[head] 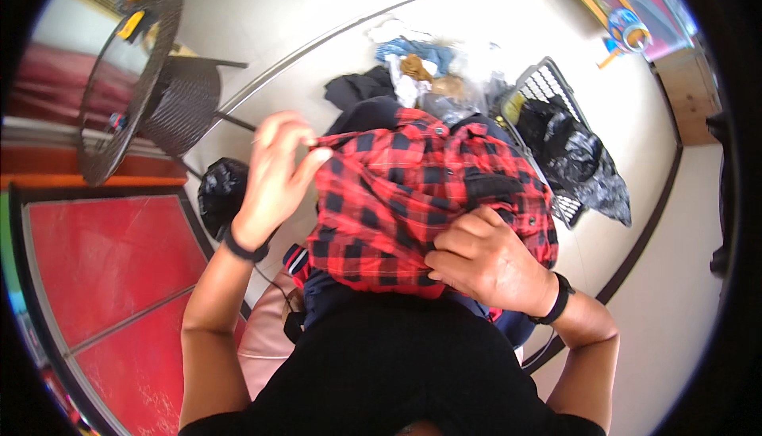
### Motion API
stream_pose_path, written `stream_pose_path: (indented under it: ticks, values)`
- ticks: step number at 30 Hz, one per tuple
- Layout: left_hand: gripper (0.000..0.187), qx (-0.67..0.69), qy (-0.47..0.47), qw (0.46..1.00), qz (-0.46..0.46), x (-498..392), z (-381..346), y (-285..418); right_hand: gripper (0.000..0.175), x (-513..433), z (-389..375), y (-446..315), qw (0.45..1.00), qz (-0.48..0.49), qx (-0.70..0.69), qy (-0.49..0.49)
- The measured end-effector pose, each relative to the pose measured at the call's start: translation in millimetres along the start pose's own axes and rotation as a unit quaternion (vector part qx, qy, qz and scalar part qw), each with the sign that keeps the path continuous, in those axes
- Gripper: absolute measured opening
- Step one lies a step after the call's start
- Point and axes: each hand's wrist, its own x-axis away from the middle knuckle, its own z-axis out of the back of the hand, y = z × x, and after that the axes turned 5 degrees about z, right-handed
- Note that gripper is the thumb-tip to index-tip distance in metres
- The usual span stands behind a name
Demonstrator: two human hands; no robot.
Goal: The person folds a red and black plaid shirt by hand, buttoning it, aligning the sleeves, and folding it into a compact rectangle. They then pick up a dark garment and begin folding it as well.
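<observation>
A red and black checked shirt with buttons lies spread over my lap. The fingertips of my left hand pinch its edge at the upper left, with thumb and index finger together there. Lower down at the right, my right hand has its fingers curled on a fold of the cloth. A dark flap or patch shows on the shirt just above the right hand. Black bands circle both wrists.
Beyond my knees lies a pile of clothes and clear plastic. A plastic basket with a black bag stands at right. Left are a dark woven chair, a black bag and a red panelled surface.
</observation>
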Motion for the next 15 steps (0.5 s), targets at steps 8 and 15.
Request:
stream_pose_path:
  ticks: [8,15]
  values:
    - [0.063,-0.11,-0.338,0.931,-0.086,62,-12,43,0.06,32,-9,21,0.99,-0.127,0.057,-0.021]
    - [0.068,-0.076,-0.372,0.925,-0.011,76,-26,31,0.064,103,-24,43,0.968,-0.224,0.009,0.113]
